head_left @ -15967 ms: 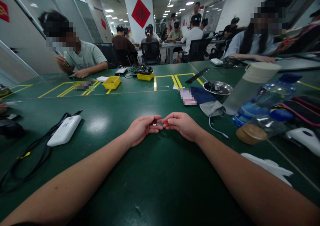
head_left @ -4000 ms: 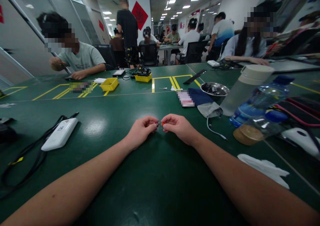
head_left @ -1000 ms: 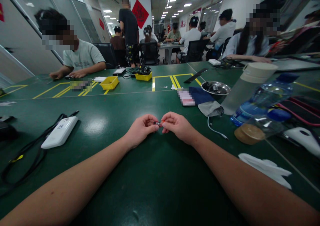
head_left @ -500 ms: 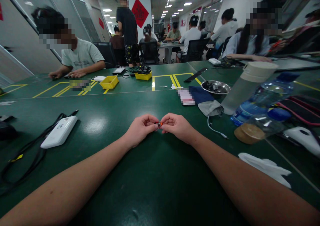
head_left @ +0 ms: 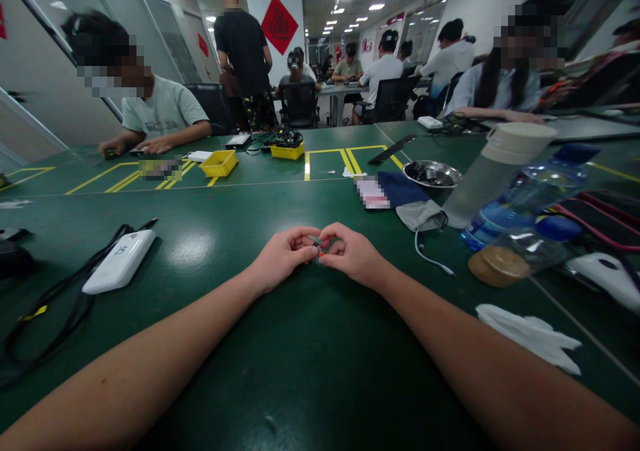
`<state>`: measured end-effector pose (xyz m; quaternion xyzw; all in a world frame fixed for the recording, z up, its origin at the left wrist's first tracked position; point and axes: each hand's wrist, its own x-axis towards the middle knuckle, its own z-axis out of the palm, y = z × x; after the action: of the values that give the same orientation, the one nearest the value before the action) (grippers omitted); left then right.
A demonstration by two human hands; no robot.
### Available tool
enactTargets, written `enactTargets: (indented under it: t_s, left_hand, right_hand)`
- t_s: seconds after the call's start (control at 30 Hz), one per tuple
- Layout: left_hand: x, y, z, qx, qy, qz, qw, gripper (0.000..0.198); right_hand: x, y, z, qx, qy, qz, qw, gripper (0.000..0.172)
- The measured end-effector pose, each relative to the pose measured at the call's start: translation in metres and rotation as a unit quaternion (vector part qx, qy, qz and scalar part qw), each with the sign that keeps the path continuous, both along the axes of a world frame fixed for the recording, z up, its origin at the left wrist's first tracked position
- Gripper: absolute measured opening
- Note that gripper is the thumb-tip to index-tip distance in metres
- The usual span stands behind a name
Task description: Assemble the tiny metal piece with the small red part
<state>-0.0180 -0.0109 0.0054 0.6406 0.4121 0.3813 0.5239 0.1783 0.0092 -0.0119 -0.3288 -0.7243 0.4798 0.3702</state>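
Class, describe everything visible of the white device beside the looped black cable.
The white device is a smooth, plastic-looking slab with rounded corners and a dark marking on top. It lies flat and aslant on the green tabletop, beside a black cable; whether they connect is unclear.

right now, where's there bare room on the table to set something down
Bare tabletop lies between the forearms and between the white box and left hand. Crowded: the right side, with steel bowl, blue-labelled bottle and white cloth.
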Motion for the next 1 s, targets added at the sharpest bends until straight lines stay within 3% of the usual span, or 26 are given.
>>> enactTargets:
  t_s: [0.13,0.53,0.67,0.77,0.87,1.0]
  left_hand:
    - [0.004,-0.001,0.001,-0.008,-0.025,-0.004,1.000,0.041]
    - [0.013,-0.007,0.001,-0.063,-0.076,-0.002,0.995,0.028]
    - [0.017,-0.008,0.000,-0.109,-0.123,0.003,0.986,0.025]
    - [0.013,-0.004,0.002,-0.191,-0.202,0.038,0.960,0.014]
    - [0.004,0.004,0.004,-0.270,-0.287,0.085,0.915,0.006]
    - [-0.004,0.012,0.004,-0.304,-0.338,0.095,0.886,0.013]
  right_hand:
    - [-0.001,-0.001,0.002,0.037,-0.035,0.007,0.999,0.027]
    - [-0.002,-0.005,0.001,0.102,-0.037,-0.037,0.993,0.026]
    - [-0.003,-0.004,0.000,0.091,-0.036,-0.043,0.994,0.034]
    - [-0.002,-0.004,0.001,0.059,-0.028,-0.039,0.997,0.046]
    - [-0.001,-0.004,0.001,0.030,-0.012,-0.033,0.999,0.045]
    - [0.000,-0.002,-0.001,0.011,0.005,-0.027,1.000,0.043]
